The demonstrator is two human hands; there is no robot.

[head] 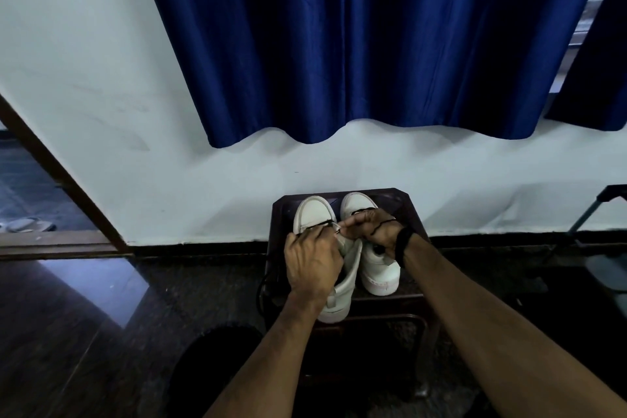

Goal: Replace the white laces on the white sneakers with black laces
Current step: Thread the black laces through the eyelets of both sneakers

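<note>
Head view: my left hand [314, 260] and right hand [368, 227] pinch a black lace [319, 225] at the left sneaker [317, 214].
Sneakers: side by side on dark table [412, 210].
Risk: lace tip slipping out; sneaker tipping off.

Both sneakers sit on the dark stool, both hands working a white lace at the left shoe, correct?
Not quite: the lace is black, not white, as the head view shows. The rest holds: both sneakers sit on the dark stool, and the left hand and right hand work at the left shoe.
</note>
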